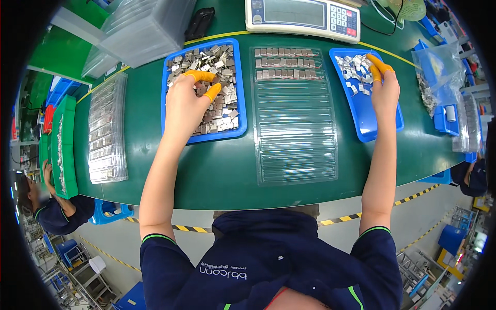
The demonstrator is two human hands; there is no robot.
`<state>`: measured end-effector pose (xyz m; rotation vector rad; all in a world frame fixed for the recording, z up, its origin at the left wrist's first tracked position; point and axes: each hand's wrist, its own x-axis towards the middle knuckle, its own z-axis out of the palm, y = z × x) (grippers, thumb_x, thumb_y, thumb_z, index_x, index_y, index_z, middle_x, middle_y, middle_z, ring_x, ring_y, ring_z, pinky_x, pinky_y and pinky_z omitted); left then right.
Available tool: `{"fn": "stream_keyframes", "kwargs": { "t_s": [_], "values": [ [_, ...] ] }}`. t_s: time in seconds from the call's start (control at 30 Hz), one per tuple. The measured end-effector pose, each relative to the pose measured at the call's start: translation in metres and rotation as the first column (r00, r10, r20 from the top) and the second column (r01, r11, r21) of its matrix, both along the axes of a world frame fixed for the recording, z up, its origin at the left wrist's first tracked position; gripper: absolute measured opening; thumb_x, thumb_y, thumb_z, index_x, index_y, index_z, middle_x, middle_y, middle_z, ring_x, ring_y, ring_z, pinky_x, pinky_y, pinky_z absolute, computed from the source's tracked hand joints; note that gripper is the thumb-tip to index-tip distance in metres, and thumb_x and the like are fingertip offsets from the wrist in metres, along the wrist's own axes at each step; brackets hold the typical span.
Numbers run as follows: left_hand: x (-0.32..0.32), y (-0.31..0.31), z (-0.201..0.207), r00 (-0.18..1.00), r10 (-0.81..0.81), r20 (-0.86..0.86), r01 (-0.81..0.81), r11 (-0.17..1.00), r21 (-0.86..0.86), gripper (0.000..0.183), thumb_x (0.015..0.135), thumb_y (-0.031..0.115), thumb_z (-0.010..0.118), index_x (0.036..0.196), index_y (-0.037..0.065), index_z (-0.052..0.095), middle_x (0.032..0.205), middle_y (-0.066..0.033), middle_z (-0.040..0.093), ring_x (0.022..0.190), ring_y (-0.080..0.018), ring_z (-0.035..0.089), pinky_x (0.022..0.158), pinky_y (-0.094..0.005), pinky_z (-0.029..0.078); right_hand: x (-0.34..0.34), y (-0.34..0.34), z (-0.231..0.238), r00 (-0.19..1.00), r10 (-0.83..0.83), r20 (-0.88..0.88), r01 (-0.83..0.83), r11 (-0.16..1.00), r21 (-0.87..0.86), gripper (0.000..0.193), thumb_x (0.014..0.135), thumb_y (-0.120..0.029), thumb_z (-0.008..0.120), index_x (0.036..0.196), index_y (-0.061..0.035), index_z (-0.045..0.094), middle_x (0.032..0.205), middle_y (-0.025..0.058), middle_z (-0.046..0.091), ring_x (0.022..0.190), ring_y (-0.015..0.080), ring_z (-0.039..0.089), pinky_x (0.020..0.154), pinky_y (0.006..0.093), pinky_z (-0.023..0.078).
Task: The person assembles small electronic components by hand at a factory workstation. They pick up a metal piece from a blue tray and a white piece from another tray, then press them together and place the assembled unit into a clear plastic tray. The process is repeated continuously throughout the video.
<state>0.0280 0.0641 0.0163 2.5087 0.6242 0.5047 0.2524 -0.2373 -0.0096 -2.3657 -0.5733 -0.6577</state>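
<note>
My left hand (188, 101) is over a blue tray (243, 113) heaped with small silver metal connector shells (207, 59). Yellow cots cover its thumb and forefinger, whose tips are a little apart just above the shells. On the right, my right hand (384, 89) reaches over a second blue tray (368, 126) with small white pieces (352, 67) at its far end. Its yellow-tipped thumb and forefinger are also parted, close to those pieces. I can make out nothing held in either hand. Between the trays lies a clear ribbed plastic tray (295, 132), its far rows holding silver connectors (287, 63).
A white digital scale (302, 15) stands at the back edge. Stacked clear trays (142, 31) rise at the back left, near a filled clear tray (107, 129). A green bin (66, 150) stands far left by a co-worker's hand (47, 173). Plastic bags (439, 72) lie right.
</note>
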Motion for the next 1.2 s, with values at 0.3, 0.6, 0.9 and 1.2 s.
{"fn": "stream_keyframes", "kwargs": {
  "t_s": [0.3, 0.6, 0.9, 1.2],
  "values": [
    [0.000, -0.074, -0.002, 0.967, -0.248, 0.064, 0.247, 0.834, -0.493, 0.017, 0.073, 0.008, 0.073, 0.087, 0.000, 0.069, 0.080, -0.0066, 0.068, 0.068, -0.0104, 0.060, 0.068, -0.0236, 0.048, -0.115, 0.067, 0.017, 0.531, 0.764, -0.367, -0.488, 0.630, 0.605, 0.022, 0.076, -0.002, 0.067, 0.097, 0.0003, 0.064, 0.089, 0.0093, 0.067, 0.080, 0.0170, 0.064, 0.074, 0.0258, 0.049],
    [-0.005, -0.079, -0.006, 0.961, -0.264, 0.077, 0.268, 0.833, -0.484, 0.019, 0.071, 0.007, 0.073, 0.089, 0.001, 0.069, 0.080, -0.0102, 0.068, 0.068, -0.0149, 0.063, 0.066, -0.0255, 0.049, -0.126, 0.071, 0.020, 0.660, 0.716, -0.227, -0.604, 0.686, 0.406, 0.018, 0.071, -0.002, 0.068, 0.089, -0.0022, 0.067, 0.085, 0.0090, 0.067, 0.075, 0.0218, 0.064, 0.068, 0.0282, 0.051],
    [-0.007, -0.076, -0.010, 0.943, -0.263, 0.204, 0.333, 0.759, -0.560, 0.020, 0.074, 0.006, 0.072, 0.093, 0.001, 0.069, 0.087, -0.0074, 0.068, 0.077, -0.0111, 0.062, 0.073, -0.0234, 0.049, -0.122, 0.068, 0.027, 0.689, 0.695, -0.204, -0.613, 0.709, 0.348, 0.020, 0.071, -0.002, 0.069, 0.091, -0.0012, 0.065, 0.083, 0.0095, 0.067, 0.075, 0.0217, 0.066, 0.067, 0.0276, 0.051],
    [-0.007, -0.071, -0.021, 0.941, -0.159, 0.300, 0.338, 0.524, -0.782, 0.022, 0.079, -0.002, 0.065, 0.101, -0.005, 0.064, 0.097, -0.0120, 0.066, 0.087, -0.0156, 0.063, 0.081, -0.0278, 0.051, -0.123, 0.066, 0.025, 0.650, 0.701, -0.294, -0.570, 0.705, 0.422, 0.023, 0.070, -0.005, 0.073, 0.091, -0.0017, 0.066, 0.084, 0.0084, 0.068, 0.077, 0.0176, 0.066, 0.070, 0.0257, 0.051]
  ]
}}
